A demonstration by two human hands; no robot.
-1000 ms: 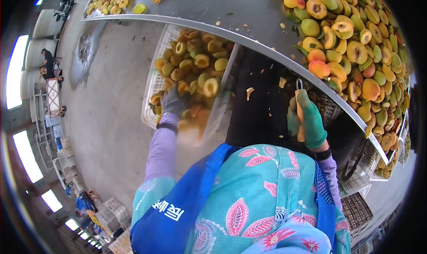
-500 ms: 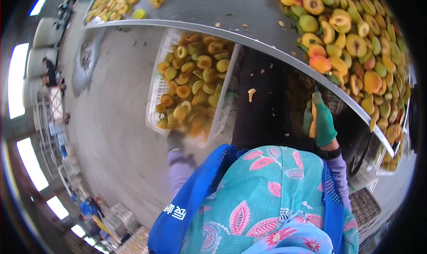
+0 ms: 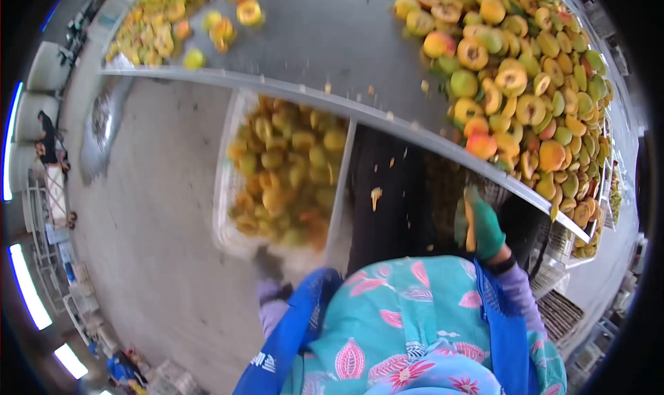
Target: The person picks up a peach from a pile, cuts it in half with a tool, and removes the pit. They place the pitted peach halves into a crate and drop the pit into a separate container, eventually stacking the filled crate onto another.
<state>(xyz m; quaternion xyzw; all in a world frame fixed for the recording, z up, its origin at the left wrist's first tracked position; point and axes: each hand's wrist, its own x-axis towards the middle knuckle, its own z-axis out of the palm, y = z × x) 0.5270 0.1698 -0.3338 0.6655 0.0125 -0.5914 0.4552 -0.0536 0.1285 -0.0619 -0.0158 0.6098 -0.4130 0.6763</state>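
Note:
A white plastic crate [image 3: 223,219] of halved yellow-orange stone fruit [image 3: 285,167], apparently peaches or apricots, sits beside the metal table. At its near left corner, my left hand [image 3: 268,265] in a dark glove meets the rim; it looks closed there, though crate and fingers are blurred. Under the table's right edge, my right hand [image 3: 487,226] wears a green-coated glove. Its fingers close around a tan, stick-like handle [image 3: 471,228]; whatever lies beyond the handle is too dark to make out.
The metal table [image 3: 325,42] carries a large fruit heap [image 3: 532,98] at right and a smaller pile [image 3: 155,32] at left. Its raised edge runs above both hands. More crates [image 3: 557,308] stand at lower right. A person [image 3: 48,139] is far left.
The view has shifted, so table and crate appear lower and slightly left. My left hand stays at the crate's corner, and the right still holds the tan handle.

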